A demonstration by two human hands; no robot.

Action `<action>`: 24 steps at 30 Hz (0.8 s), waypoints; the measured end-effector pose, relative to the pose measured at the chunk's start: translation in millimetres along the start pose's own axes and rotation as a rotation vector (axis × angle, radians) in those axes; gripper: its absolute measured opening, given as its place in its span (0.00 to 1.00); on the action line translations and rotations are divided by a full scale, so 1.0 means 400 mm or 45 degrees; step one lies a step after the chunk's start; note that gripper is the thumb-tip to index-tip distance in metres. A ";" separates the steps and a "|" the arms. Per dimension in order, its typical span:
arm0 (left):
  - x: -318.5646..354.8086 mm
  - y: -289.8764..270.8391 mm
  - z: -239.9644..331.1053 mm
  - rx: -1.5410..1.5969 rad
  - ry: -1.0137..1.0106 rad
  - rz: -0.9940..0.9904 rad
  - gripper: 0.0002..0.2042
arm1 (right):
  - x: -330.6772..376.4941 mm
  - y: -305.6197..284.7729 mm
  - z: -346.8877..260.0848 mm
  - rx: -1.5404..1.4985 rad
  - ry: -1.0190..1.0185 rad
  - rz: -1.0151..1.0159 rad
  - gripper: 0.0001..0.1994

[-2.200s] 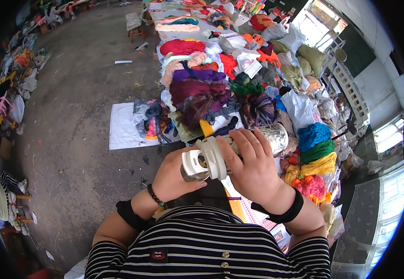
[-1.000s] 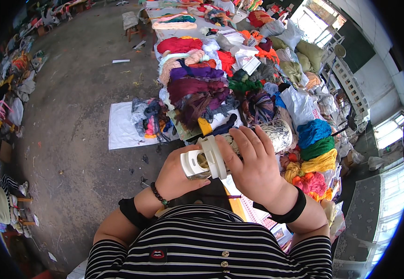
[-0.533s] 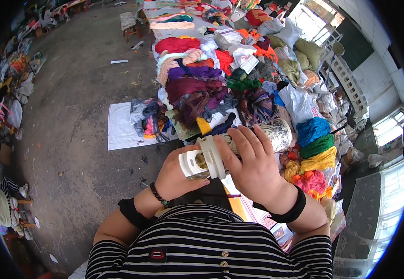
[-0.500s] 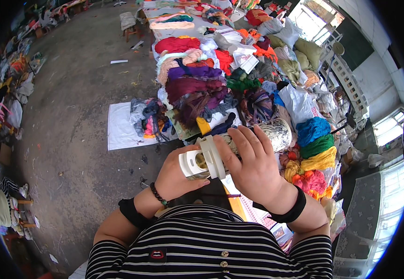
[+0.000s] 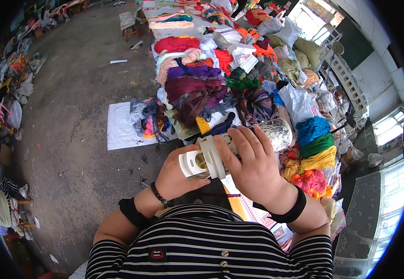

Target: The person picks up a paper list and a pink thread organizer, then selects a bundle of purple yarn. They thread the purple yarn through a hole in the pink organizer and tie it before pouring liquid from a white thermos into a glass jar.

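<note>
In front of my chest I hold a cream-white plastic container (image 5: 213, 157) with a broad collar and a slotted white end, tipped on its side. A yellowish patch shows through an opening in that end. My left hand (image 5: 171, 173) is closed round the slotted end, thumb below. My right hand (image 5: 253, 165) curves over the other side, its index finger along the collar and its other fingers extended. The right thumb and the part of the container under that palm are hidden. Just beyond the right fingers lies a white roll with dark squiggles (image 5: 278, 133).
A long table bears heaped yarn: purple hanks (image 5: 192, 88), a red bundle (image 5: 176, 44), and blue yarn (image 5: 312, 131) and yellow yarn (image 5: 320, 159) on the right. A white sheet (image 5: 120, 125) with more yarn lies left of it. A stool (image 5: 128, 25) stands farther off.
My hands and the container have stayed in place. A dark shape has come into view at the far end of the table.
</note>
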State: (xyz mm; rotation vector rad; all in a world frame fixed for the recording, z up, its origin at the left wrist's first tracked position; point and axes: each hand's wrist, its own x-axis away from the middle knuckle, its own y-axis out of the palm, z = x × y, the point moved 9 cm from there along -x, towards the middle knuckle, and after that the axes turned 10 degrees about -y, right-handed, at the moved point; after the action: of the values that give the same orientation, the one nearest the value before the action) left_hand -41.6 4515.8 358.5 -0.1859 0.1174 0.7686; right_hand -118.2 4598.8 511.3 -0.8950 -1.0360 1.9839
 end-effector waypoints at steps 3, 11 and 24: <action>0.002 0.006 -0.003 -0.016 -0.004 -0.012 0.33 | 0.003 0.000 0.001 0.006 0.002 0.004 0.27; 0.008 0.009 0.000 -0.037 0.005 0.029 0.31 | 0.012 0.000 -0.001 0.006 0.013 0.003 0.26; 0.003 0.023 0.007 -0.003 0.014 -0.009 0.32 | 0.021 -0.002 0.001 0.015 0.015 -0.011 0.26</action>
State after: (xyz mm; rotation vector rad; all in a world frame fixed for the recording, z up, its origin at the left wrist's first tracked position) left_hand -47.1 4523.6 359.7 -0.1927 0.1266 0.7610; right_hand -122.7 4606.0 509.9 -0.8930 -1.0191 1.9732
